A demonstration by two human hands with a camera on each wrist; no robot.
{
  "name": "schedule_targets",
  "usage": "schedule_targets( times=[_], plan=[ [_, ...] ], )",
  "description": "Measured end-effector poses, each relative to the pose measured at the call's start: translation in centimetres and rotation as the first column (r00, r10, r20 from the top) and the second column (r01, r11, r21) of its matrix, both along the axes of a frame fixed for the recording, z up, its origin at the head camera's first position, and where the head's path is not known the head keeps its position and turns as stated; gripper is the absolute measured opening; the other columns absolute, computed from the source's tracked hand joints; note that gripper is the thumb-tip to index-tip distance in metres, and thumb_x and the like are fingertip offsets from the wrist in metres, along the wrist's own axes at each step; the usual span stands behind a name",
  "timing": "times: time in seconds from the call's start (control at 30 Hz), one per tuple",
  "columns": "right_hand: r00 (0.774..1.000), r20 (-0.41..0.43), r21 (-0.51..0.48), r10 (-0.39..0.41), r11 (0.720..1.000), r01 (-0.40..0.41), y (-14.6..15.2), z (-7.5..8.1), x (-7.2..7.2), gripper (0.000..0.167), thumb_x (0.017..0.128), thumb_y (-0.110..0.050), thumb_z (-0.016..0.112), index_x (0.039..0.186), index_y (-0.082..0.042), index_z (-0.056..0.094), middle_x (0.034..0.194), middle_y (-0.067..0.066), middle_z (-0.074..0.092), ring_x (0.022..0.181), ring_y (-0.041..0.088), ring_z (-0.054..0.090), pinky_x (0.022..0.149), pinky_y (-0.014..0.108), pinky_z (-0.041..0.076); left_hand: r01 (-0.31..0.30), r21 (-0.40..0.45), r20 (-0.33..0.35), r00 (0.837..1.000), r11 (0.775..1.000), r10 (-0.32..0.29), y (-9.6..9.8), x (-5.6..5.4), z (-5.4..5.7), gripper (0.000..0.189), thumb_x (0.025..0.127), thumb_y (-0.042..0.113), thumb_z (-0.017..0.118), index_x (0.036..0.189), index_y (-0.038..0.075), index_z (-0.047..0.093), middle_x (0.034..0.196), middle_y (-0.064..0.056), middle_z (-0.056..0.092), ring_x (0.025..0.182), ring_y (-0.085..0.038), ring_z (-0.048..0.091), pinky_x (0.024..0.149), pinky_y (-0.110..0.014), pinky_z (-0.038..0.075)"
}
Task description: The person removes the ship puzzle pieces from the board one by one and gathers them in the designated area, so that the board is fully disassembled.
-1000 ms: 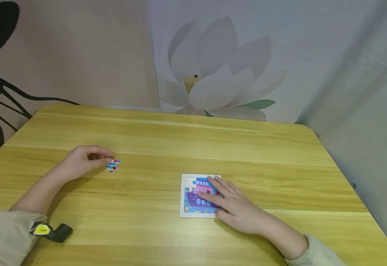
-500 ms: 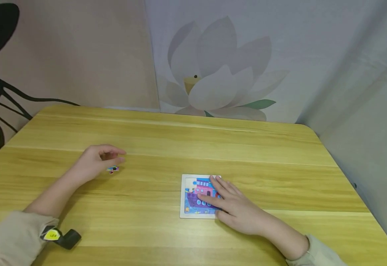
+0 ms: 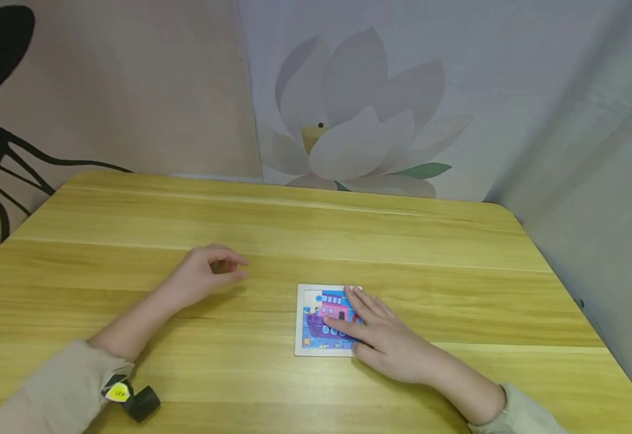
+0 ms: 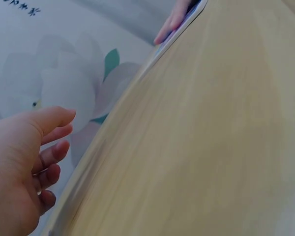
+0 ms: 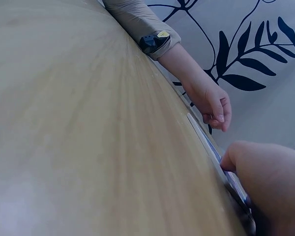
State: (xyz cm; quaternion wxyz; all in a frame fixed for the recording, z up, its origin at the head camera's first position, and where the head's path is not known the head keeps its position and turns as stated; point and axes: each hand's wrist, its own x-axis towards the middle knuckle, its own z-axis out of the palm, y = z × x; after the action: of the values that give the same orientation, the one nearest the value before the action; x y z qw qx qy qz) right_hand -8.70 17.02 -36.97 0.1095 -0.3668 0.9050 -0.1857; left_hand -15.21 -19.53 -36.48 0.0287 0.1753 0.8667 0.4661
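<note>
A jigsaw puzzle (image 3: 299, 325) in a white frame lies on the table, with a pink and purple ship picture. A pale gap shows at its upper left corner. My right hand (image 3: 383, 340) rests on its right side with the fingers spread. To the left of the puzzle is my left hand (image 3: 207, 276), low over the table, thumb and fingers loosely bent. In the left wrist view no object shows among the fingers of my left hand (image 4: 24, 167). The loose puzzle pieces seen earlier are hidden behind the left arm.
The wooden table (image 3: 430, 259) runs back to a wall with a lotus picture (image 3: 359, 132). A grey curtain (image 3: 587, 169) hangs along the right side. A black strap with a small device (image 3: 141, 402) sits on the left sleeve.
My left hand has left the spot with the loose pieces and moved right, nearer the puzzle. Those pieces have gone out of sight. My right hand has stayed on the puzzle.
</note>
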Motion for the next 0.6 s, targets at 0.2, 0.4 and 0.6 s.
schedule_targets(
  times=[0.2,0.4,0.6],
  plan=[
    [1.0,0.01,0.001,-0.004,1.0,0.004,-0.1,0.0,0.0,0.051,0.099,-0.022,0.044,0.145,-0.04,0.037,0.159,0.007,0.001,0.144,0.023,-0.003,0.113,0.045,0.005,0.03,-0.001,0.015,0.999,1.0,-0.03,2.0,0.1,-0.2,0.023,0.084,0.02,0.076,0.103,0.008,0.072,0.09,0.0,0.062,0.083,-0.02,0.055,0.071,-0.031,0.048],
    [1.0,0.014,-0.009,0.009,1.0,-0.009,-0.1,0.0,-0.1,0.052,0.098,-0.02,0.045,0.146,-0.038,0.038,0.159,0.009,0.001,0.144,0.025,-0.002,0.113,0.048,0.005,0.079,-0.017,0.003,0.997,0.997,-0.079,3.5,-0.1,-0.7,0.023,0.083,0.022,0.077,0.102,0.01,0.073,0.092,0.002,0.064,0.087,-0.018,0.055,0.076,-0.032,0.048],
    [1.0,0.02,0.003,0.001,1.0,-0.001,0.0,-0.1,-0.1,0.052,0.097,-0.021,0.045,0.145,-0.04,0.037,0.159,0.007,0.0,0.144,0.023,-0.003,0.113,0.046,0.004,0.124,0.011,-0.025,0.992,0.992,-0.124,4.8,-0.2,-1.0,0.021,0.082,0.02,0.078,0.1,0.009,0.074,0.091,0.003,0.065,0.086,-0.017,0.055,0.075,-0.031,0.047]
  ],
)
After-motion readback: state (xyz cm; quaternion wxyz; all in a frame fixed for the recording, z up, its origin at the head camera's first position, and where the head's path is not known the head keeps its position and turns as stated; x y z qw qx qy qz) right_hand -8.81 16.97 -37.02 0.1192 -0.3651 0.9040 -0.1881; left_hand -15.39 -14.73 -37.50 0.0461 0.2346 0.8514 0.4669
